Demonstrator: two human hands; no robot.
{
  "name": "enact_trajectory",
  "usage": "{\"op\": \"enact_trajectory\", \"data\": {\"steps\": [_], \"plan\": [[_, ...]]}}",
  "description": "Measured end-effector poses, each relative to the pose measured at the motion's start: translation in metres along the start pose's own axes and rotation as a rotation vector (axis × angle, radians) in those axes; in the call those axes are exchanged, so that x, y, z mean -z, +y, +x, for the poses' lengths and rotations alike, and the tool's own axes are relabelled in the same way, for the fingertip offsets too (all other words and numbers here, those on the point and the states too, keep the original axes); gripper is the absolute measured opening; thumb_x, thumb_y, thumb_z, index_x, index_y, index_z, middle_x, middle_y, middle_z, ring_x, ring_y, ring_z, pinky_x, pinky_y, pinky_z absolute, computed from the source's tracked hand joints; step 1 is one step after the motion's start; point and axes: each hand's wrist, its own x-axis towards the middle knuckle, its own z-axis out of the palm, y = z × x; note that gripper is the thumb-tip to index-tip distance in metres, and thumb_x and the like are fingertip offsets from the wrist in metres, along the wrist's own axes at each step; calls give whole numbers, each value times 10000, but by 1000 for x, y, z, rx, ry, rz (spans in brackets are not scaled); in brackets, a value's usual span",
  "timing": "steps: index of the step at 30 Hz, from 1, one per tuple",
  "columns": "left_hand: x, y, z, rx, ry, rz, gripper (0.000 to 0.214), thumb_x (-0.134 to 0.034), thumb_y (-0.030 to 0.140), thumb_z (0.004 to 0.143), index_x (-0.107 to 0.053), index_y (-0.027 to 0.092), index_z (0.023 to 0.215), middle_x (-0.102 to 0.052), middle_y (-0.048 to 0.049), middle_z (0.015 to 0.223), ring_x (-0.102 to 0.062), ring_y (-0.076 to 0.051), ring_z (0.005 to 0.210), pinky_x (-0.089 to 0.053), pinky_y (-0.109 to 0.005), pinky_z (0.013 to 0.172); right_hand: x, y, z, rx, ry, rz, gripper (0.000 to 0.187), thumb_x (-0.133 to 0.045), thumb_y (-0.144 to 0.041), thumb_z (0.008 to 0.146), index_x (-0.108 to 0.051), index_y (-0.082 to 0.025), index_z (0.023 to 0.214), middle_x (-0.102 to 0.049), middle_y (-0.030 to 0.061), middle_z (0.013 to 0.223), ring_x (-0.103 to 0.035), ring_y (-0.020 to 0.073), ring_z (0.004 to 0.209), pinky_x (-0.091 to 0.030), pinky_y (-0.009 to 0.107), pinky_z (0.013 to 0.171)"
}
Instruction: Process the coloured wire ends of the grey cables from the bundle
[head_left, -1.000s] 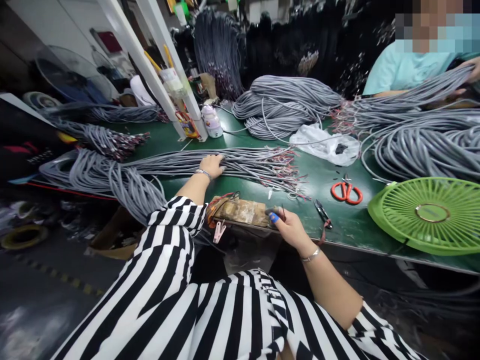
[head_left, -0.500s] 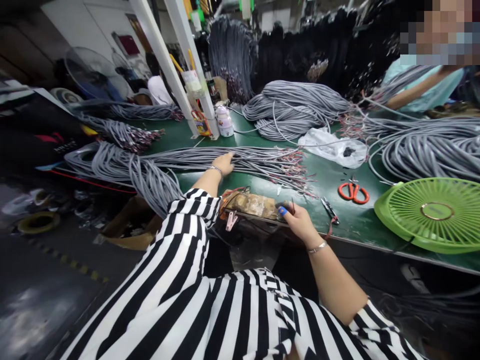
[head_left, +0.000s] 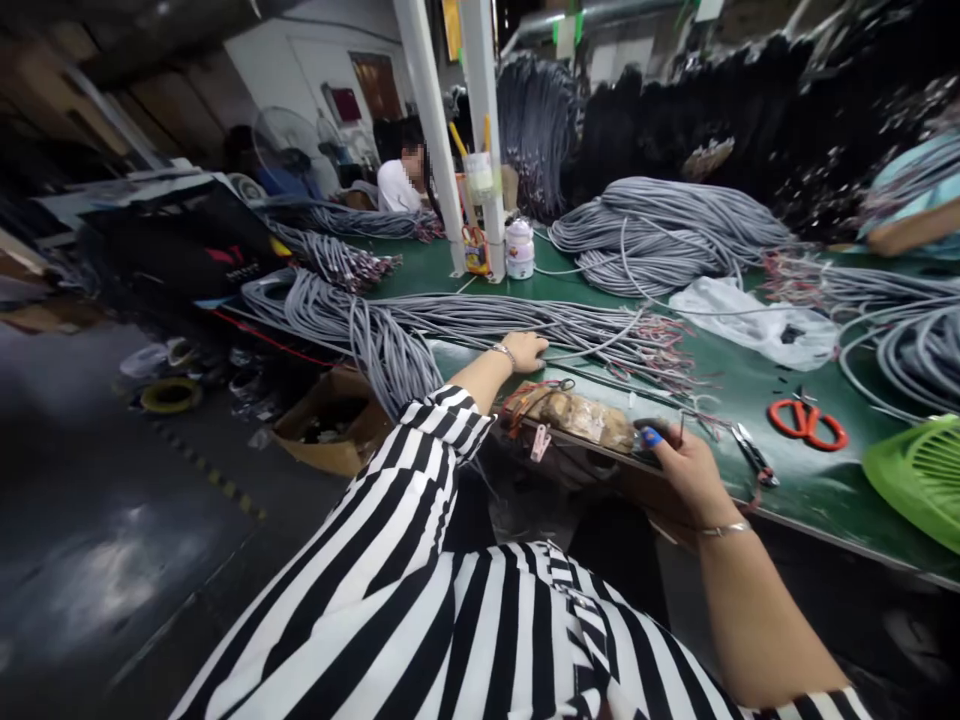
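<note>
My left hand (head_left: 529,352) is on the near edge of the long grey cables (head_left: 465,318), with its fingers bent down. I can't tell if it squeezes a cable or just rests there. My right hand (head_left: 694,470) is closer to my body, by the right end of a lumpy brown block (head_left: 585,418). Its thumb and fingers are curled in, and I can't tell if they pinch anything.

The cables lie on the green table (head_left: 821,497), past my hands. They are stretched out from left to right, so their long way goes across in front of me. My left hand is the nearer one, since it touches them part of the way along. My right hand is apart from the main bunch. From it, the red and white wire ends (head_left: 664,345) are farther out and a bit to the left. From my left hand, they are off to the right.

A pink clip (head_left: 540,443) is at the front of the block. Small snips (head_left: 754,455) and orange scissors (head_left: 810,424) lie to the right of my right hand. Farther out are a thin white bag (head_left: 742,312) and a big grey coil (head_left: 667,225).
</note>
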Motion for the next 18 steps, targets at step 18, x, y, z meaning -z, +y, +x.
{"op": "enact_trajectory", "data": {"steps": [18], "plan": [[27, 6, -190, -257, 332, -392, 370, -506, 487, 913, -691, 167, 900, -685, -25, 707, -594, -128, 620, -370, -228, 588, 0, -15, 2, -106, 50, 16, 322, -612, -450, 746, -707, -154, 832, -649, 29, 663, -543, 153, 598, -421, 285, 572]]}}
